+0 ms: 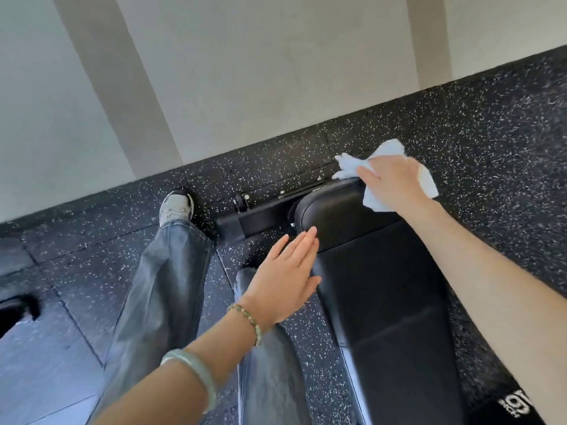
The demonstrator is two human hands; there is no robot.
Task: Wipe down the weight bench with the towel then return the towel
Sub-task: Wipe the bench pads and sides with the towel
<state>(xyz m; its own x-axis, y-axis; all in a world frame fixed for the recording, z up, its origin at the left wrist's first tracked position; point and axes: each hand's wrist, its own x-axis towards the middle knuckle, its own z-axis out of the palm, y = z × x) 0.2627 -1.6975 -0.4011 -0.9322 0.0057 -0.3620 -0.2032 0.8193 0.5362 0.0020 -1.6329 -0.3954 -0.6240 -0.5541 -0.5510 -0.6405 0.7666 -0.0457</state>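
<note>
Towel, soft and light, best gripped bunched, lies on the far end of the padded surface, wadded under the gripping right hand; left hand flat, fingers straight, beside that surface's left edge

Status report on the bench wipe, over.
Right hand holds towel on bench far end. Left hand open at bench side. Nothing blocking.

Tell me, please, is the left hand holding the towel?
No, the right hand holds the towel at the far end of the bench, while the left hand is open with straight fingers at the bench's left edge.
</note>
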